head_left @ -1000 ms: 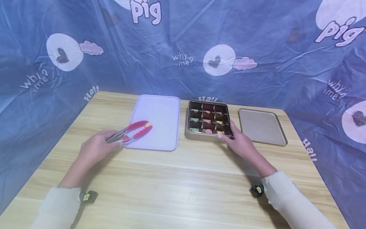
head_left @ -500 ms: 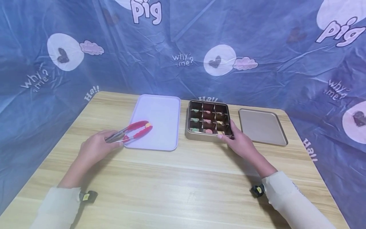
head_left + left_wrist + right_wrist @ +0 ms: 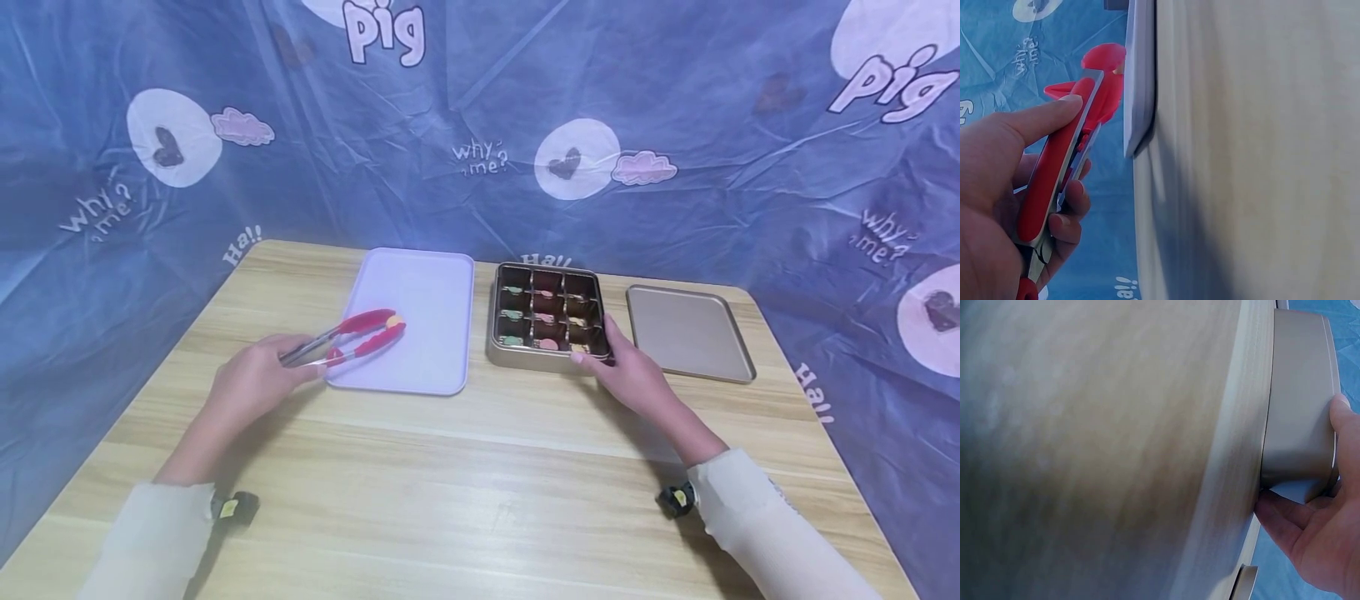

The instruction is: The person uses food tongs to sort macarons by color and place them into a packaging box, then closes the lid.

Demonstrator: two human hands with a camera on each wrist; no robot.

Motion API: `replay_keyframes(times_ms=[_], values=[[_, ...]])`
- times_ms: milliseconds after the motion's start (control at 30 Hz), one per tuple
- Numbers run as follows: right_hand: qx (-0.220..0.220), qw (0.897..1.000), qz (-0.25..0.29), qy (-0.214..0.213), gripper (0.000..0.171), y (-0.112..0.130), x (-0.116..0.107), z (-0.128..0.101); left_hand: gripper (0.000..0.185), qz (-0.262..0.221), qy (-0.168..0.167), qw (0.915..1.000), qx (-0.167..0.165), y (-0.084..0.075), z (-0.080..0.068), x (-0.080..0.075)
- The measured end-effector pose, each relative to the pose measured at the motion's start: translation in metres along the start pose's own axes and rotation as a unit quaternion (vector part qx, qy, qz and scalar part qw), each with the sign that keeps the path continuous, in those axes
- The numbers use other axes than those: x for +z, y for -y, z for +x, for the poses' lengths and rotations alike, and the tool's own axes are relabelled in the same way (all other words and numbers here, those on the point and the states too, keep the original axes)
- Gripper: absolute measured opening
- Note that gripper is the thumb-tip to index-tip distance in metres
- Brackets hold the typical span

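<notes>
My left hand [image 3: 251, 385] grips red-tipped metal tongs [image 3: 352, 337] by the handle, thumb along the top arm [image 3: 1054, 162]. The tong tips pinch a small yellow piece [image 3: 395, 320] just above the lilac tray [image 3: 427, 283]. My right hand [image 3: 626, 371] holds the near right corner of a gold tin [image 3: 525, 357], thumb on its rim and fingers under its side [image 3: 1300, 425]. The tin is split into several compartments, each with a small coloured piece inside.
The tin's gold lid [image 3: 686, 332] lies flat to the right of the tin. All of this rests on a light wooden table [image 3: 480, 483]. A blue printed cloth [image 3: 480, 125] hangs round the back and sides.
The tongs with the yellow piece have lifted slightly and shifted a little right over the tray. The right hand and tin have not moved.
</notes>
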State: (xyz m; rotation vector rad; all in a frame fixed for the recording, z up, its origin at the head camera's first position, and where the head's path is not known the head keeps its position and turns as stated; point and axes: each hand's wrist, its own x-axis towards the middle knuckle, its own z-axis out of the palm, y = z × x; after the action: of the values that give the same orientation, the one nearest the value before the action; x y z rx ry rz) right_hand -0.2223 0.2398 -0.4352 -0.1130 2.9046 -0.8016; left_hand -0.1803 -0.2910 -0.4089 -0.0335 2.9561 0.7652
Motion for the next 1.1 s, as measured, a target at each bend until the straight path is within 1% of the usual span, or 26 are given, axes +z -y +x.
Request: replay_keyframes(times_ms=[167, 433, 633, 867, 1100], values=[[-0.003, 1.000, 0.002, -0.001, 0.110, 0.000, 0.000, 0.001, 0.075, -0.003, -0.007, 0.9999, 0.013, -0.007, 0.006, -0.002], [-0.003, 1.000, 0.002, -0.001, 0.110, 0.000, 0.001, 0.002, 0.077, -0.016, 0.002, 0.9997, 0.020, -0.022, 0.017, -0.004], [-0.005, 1.000, 0.002, -0.006, 0.111, 0.000, 0.002, 0.002, 0.077, -0.013, -0.002, 0.9995, 0.029, -0.034, 0.026, -0.001], [-0.006, 1.000, -0.001, -0.007, 0.110, 0.000, 0.001, 0.002, 0.072, -0.013, 0.001, 0.9992, 0.039, -0.052, 0.036, 0.003], [-0.005, 1.000, -0.001, -0.003, 0.112, -0.001, 0.000, 0.001, 0.065, -0.001, -0.006, 0.9968, 0.080, -0.075, 0.048, 0.006]])
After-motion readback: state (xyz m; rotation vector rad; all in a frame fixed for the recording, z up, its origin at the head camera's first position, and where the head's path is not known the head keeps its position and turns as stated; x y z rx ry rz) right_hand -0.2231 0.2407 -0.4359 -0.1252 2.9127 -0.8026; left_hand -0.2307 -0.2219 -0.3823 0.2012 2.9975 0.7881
